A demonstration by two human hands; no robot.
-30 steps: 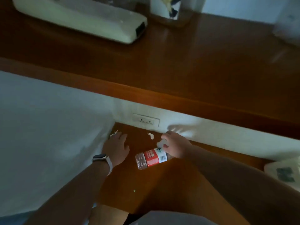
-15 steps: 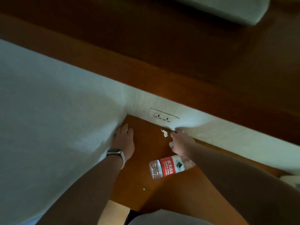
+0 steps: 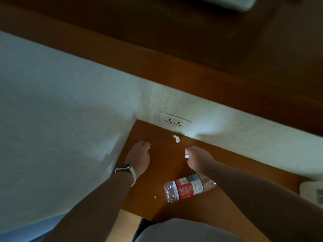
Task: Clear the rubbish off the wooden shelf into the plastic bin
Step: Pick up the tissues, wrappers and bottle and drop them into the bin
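r hand (image 3: 197,158) pinched shut on small white scrap (image 3: 187,156); l hand (image 3: 139,155) curled, contents can't tell. bottle (image 3: 187,187) lies under your r forearm on shelf (image 3: 218,212), may roll off. paper bit (image 3: 176,138) by wall; bin unseen.

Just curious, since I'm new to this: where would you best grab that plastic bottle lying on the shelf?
Probably around the labelled middle of the bottle, coming from above. It lies on its side, its clear base end toward the left, with bare shelf on both long sides for fingers. The right hand, nearest, already pinches a white scrap.
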